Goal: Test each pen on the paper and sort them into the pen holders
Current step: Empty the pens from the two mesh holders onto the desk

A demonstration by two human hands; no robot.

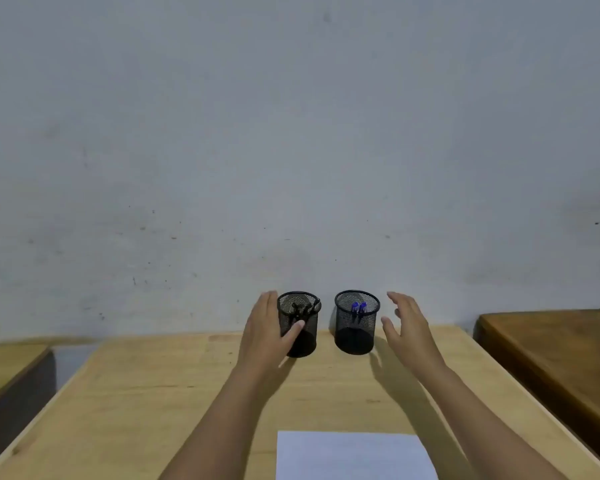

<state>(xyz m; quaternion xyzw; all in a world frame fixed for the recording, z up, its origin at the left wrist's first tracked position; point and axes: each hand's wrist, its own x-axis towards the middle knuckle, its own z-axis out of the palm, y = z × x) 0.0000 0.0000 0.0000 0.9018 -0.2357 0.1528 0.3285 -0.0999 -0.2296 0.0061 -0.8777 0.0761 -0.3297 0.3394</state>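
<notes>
Paper [355, 455] is lying at the near edge of the table [153, 393], white and with no mark that I can see, sitting between the two forearms where a pen could be tested. Far from it, close to the wall [291, 133], two mesh holders are standing upright side by side, a little apart. The left hand [265, 327] is gripping the left holder [307, 327], with the thumb on its front wall and the fingers going behind it; black pens [303, 309] are leaning inside. The right hand [407, 327] is hovering wide, fingers spread, just beside the right holder [356, 327] and not touching it; blue pens [358, 307] are standing in this one. All pens that I can see are inside the holders, so I am judging that they are sorted by colour and that both hands are placed to take the holders. Only the near wall behind is limiting room for the fingers. Two side tables, one on the left [7, 365] and a darker one on the right [551, 348], are standing well apart.
</notes>
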